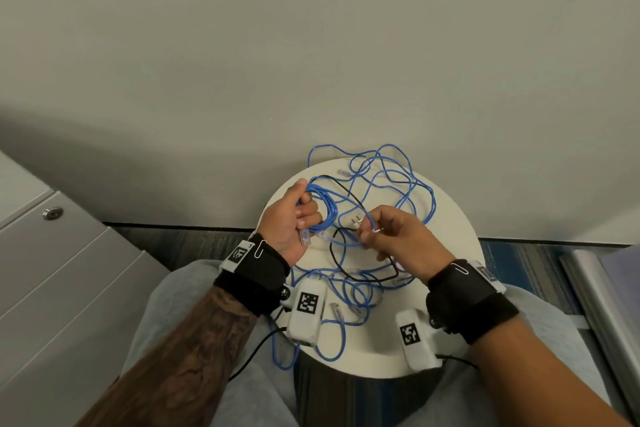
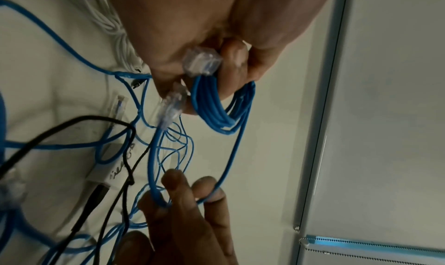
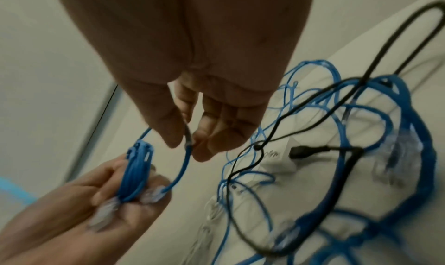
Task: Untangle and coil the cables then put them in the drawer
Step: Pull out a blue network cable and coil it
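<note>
Left hand (image 1: 287, 218): grip closed round a coil (image 1: 323, 208) of blue cable, several turns bunched together, fingers curled through the loop; seen centre of the head frame, above the table (image 1: 446, 288). Left wrist view shows the coil (image 2: 216, 105) hanging from the curled fingers, with two clear plugs (image 2: 201, 61) beside it at the palm. Right hand (image 1: 401, 236): grip closed, thumb and fingertips pinching a single blue strand (image 3: 185, 160) that runs in an arc across to the coil in the left hand (image 3: 79, 208). The right wrist view shows the right hand (image 3: 192, 79) with the pinch at mid-frame and the coil (image 3: 137, 176) lower left. The two hands are near each other, not touching. Under and behind them, a loose tangle (image 1: 391, 180) of blue cable spreads over the round white table, some loops overhanging its far and near edges. A thin black cable (image 1: 349, 253) threads through the tangle in a wide loop. A white plug (image 1: 355, 220) lies on the table between the hands. More clear plugs lie among the strands near the lower edge of the table. At left of the head frame stands a grey cabinet (image 1: 69, 270) with a round lock (image 1: 52, 213); whether its drawer is open I cannot tell.
</note>
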`<state>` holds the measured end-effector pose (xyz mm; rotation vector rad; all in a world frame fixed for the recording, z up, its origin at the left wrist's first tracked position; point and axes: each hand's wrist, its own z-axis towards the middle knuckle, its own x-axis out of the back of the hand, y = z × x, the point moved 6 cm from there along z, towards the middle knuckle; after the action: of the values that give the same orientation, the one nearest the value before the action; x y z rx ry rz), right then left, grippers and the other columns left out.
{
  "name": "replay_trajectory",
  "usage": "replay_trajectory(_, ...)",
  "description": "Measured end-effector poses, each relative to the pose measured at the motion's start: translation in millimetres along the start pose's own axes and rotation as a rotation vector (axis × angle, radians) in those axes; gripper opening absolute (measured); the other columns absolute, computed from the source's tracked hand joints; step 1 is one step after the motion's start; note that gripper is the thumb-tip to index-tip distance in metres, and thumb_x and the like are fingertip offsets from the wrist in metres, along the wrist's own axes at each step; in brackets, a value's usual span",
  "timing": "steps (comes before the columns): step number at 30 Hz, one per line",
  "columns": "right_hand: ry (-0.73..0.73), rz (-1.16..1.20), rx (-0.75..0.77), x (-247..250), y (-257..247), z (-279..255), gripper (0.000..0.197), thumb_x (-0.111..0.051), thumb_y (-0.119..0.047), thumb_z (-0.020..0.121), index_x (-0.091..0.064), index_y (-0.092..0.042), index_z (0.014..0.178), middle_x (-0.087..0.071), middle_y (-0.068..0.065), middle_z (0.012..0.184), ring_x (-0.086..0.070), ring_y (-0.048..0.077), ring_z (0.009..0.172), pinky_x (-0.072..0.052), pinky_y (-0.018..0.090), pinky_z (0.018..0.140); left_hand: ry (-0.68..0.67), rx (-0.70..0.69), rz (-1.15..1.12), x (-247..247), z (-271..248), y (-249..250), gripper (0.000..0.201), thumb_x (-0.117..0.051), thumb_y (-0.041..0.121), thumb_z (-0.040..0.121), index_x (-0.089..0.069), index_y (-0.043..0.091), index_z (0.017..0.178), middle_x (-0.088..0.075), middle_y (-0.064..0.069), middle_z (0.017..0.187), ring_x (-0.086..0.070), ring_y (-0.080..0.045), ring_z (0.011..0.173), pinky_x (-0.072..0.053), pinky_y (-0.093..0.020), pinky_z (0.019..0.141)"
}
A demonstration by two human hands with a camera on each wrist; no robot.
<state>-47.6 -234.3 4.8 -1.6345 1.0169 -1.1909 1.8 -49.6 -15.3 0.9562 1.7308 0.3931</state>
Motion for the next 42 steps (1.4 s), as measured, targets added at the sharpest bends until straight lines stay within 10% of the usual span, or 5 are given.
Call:
replay_trajectory(10, 0.411, 0.179, 0.019, 32.7, 2.6, 0.7, 0.008, -0.065, -0.008, 0.095, -0.072, -0.008, 0.098, -0.075, 0.013, 0.083, -0.071, 0.017, 0.068, -0.058, 0.025, 0.062, -0.209, 0.282, 0.031, -15.4, -15.2, -26.4, 0.036, -0.044, 0.040, 0.099, -0.046, 0.021, 0.068, -0.026, 0.009, 0.052, -0.026, -0.004, 0.040, -0.032, -0.025, 0.067)
replay_trajectory(19, 0.353, 0.366, 0.010, 19.9, 2.7, 2.1, 0.012, -0.061, -0.007, 0.097, -0.071, -0.005, 0.103, -0.072, 0.012, 0.080, -0.068, 0.017, 0.066, -0.060, 0.027, 0.065, -0.314, 0.368, 0.052, -25.2, -24.8, -48.0, 0.038, -0.044, 0.044, 0.099, -0.047, 0.018, 0.071, -0.026, 0.008, 0.056, -0.024, -0.005, 0.045, -0.032, -0.026, 0.070)
replay_trajectory(27, 0.148, 0.136, 0.006, -19.5, 4.2, -1.2, 0.056, -0.074, -0.042, 0.086, -0.048, -0.027, 0.133, -0.062, 0.002, 0.111, -0.069, 0.018, 0.098, -0.058, 0.031, 0.084, -0.061, 0.096, 0.212, -20.9, -22.6, -44.2, 0.033, -0.047, 0.032, 0.100, -0.051, 0.017, 0.071, -0.038, 0.008, 0.052, -0.036, -0.007, 0.044, -0.042, -0.021, 0.060)
replay_trajectory(33, 0.307, 0.224, -0.055, -17.3, 11.8, -1.5, 0.055, -0.074, -0.065, 0.076, -0.059, -0.018, 0.101, -0.066, 0.013, 0.100, -0.067, 0.027, 0.089, -0.057, 0.050, 0.088, -0.122, -0.017, 0.505, -29.0, -26.6, -48.7, 0.034, -0.039, 0.032, 0.104, -0.056, 0.014, 0.082, -0.033, 0.007, 0.054, -0.027, -0.009, 0.052, -0.026, -0.023, 0.056)
replay_trajectory(42, 0.298, 0.411, -0.079, 1.7, 9.1, 0.5, 0.022, -0.058, -0.021, 0.097, -0.064, 0.000, 0.100, -0.055, 0.011, 0.084, -0.052, 0.025, 0.081, -0.048, 0.039, 0.079, -0.239, 0.137, 0.489, -37.6, -34.2, -61.9, 0.026, -0.052, 0.036, 0.099, -0.058, 0.013, 0.089, -0.031, 0.006, 0.058, -0.030, -0.008, 0.050, -0.057, -0.050, 0.079)
